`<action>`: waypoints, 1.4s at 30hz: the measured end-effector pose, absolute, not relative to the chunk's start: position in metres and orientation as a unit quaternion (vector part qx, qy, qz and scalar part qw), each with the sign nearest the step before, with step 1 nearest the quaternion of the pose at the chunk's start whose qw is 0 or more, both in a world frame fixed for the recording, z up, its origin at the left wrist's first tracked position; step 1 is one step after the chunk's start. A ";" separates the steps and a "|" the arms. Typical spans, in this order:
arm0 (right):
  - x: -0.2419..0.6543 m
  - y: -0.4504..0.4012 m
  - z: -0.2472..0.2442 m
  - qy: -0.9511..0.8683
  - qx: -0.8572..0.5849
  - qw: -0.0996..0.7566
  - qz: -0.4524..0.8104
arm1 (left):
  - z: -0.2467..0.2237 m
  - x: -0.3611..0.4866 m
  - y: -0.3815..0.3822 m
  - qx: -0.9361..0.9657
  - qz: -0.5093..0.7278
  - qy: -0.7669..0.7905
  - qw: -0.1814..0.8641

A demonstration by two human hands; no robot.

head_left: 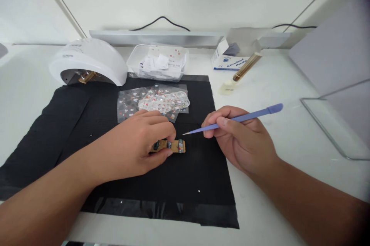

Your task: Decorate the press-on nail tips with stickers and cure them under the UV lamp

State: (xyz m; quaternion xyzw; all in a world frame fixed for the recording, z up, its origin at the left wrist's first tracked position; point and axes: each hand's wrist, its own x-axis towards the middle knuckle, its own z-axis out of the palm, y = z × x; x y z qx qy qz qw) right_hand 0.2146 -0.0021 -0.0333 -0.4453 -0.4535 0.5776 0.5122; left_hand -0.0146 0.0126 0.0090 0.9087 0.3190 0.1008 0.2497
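My left hand (138, 144) is closed on a narrow brown strip (174, 146), thumb at its near side and forefinger at its far side. Small glossy, dark and patterned pieces that look like false nails (180, 146) sit across the strip; my fingers hide its left part. In my right hand (241, 138) is a pair of purple tweezers (245, 117), held like a pen. Their pale pointed tip is just above and right of the strip's right end, apart from it. Beyond my left hand lie clear sticker sheets (164, 101) with small red and white figures.
A black mat (199, 169) covers the work area on the white table. Behind it stand a white dome nail lamp (89, 59), a plastic tray (134, 59) with paper packets and an alcohol pads box (228, 63). A gold-capped bottle (228, 86) stands right of the mat.
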 end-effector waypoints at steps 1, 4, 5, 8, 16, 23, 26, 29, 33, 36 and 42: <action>0.215 -0.002 -0.033 -0.454 -0.447 0.513 0.575 | 0.009 -0.015 0.013 0.908 0.101 0.320 0.250; 0.215 -0.002 -0.033 -0.451 -0.452 0.515 0.572 | 0.009 -0.015 0.013 0.907 0.101 0.325 0.249; 0.215 -0.002 -0.033 -0.449 -0.451 0.516 0.573 | 0.009 -0.016 0.013 0.907 0.101 0.326 0.248; 0.215 -0.002 -0.033 -0.444 -0.441 0.521 0.581 | 0.009 -0.016 0.013 0.907 0.101 0.327 0.245; 0.217 -0.002 -0.035 -0.464 -0.421 0.530 0.571 | 0.017 -0.025 0.015 0.887 0.162 0.379 0.207; 0.218 -0.001 -0.038 -0.476 -0.404 0.542 0.563 | 0.003 -0.046 0.044 0.781 0.243 0.562 0.123; 0.219 0.001 -0.040 -0.477 -0.402 0.556 0.550 | -0.001 -0.049 0.051 0.783 0.228 0.566 0.124; 0.220 0.004 -0.042 -0.485 -0.404 0.566 0.531 | -0.002 -0.050 0.053 0.791 0.207 0.565 0.111; 0.219 0.006 -0.043 -0.516 -0.415 0.576 0.478 | 0.000 -0.055 0.055 0.798 0.193 0.562 0.094; 0.218 0.007 -0.044 -0.547 -0.430 0.578 0.426 | 0.002 -0.060 0.055 0.802 0.195 0.559 0.079; 0.217 0.013 -0.054 -0.573 -0.451 0.586 0.352 | -0.004 -0.054 0.052 0.826 0.182 0.528 0.076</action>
